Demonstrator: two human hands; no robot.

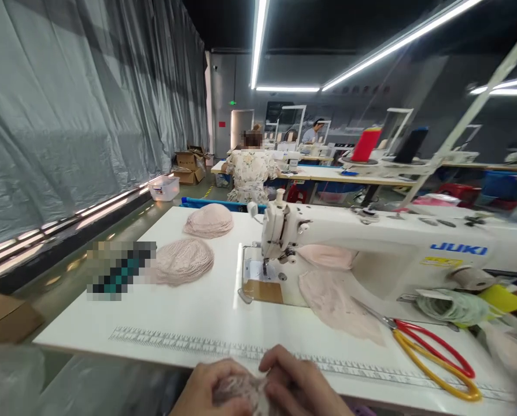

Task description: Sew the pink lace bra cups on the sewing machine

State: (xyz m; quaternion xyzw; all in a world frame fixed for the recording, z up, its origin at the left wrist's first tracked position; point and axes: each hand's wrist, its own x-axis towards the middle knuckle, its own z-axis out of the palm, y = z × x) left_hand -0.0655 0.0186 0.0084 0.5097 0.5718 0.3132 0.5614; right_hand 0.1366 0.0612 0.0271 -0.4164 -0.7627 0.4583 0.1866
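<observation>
Bunched piece of cloth (241, 388) at the bottom of the view, between the two hands, on the wearer's side of the ruler strip (167, 338) along the near edge of the table (184, 315). From it the presser foot (265, 267) of the sewing machine (366, 234) lies ahead, across bare tabletop — nearly straight on, a touch to the right. Long axis of the cloth: cannot tell, too crumpled and half covered by fingers.

Left hand (213, 384): curled round the cloth from its left, thumb and fingers closed on it, most of the visible fabric in its grasp. Right hand (299, 378): fingers bent in against the cloth's right side, gripping there; its raised knuckles sit closest to the machine. Hands nearly meet over the fabric. Whether the cloth rests on anything below — hidden.

Round about: near stack of pale pieces (184, 262) ahead and left, on the left hand's side; far stack (209, 221) just beyond. Loose pale piece (334, 297) flat right of the foot. Scissors (434, 361) nearer the right hand, handles toward the wearer, blade tips over the loose piece.
</observation>
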